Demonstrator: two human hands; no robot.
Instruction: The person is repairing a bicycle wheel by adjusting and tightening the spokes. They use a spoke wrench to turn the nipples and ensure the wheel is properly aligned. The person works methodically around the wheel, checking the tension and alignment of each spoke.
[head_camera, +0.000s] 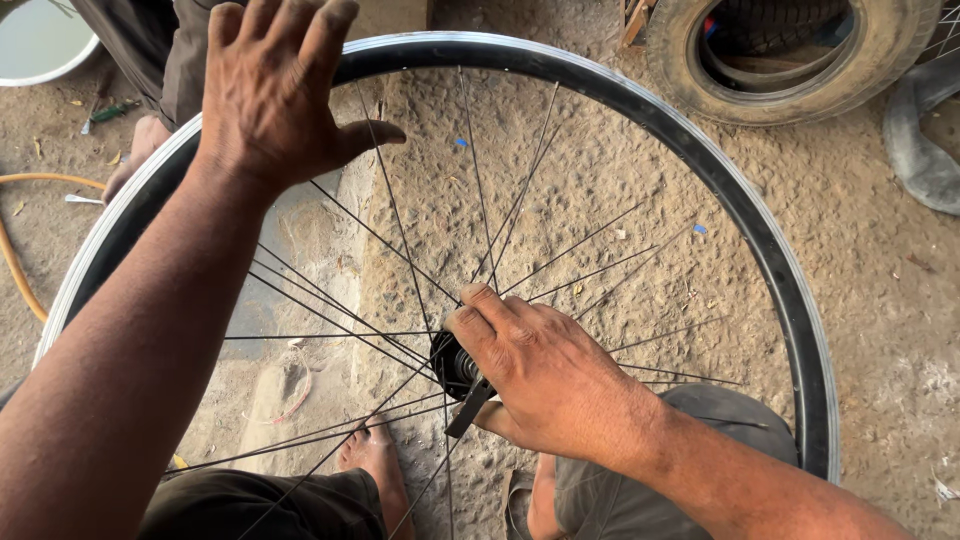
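The right hand (545, 375) is closed around a dark flat tool (468, 408) at the hub (452, 362) of a bicycle wheel. The left hand (275, 95) lies open, fingers spread, on the black rim (770, 250), which stands over the person's knees. Beneath is rough, sandy ground (600, 190). An old tyre (790, 60) lies beyond, a yellow hose (15, 260) at left.

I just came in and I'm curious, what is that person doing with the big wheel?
A person is working on a bicycle wheel held over sandy ground. The left hand lies open on the rim. The right hand grips the hub in the middle, with a dark flat tool sticking out below it. An old tyre lies behind.
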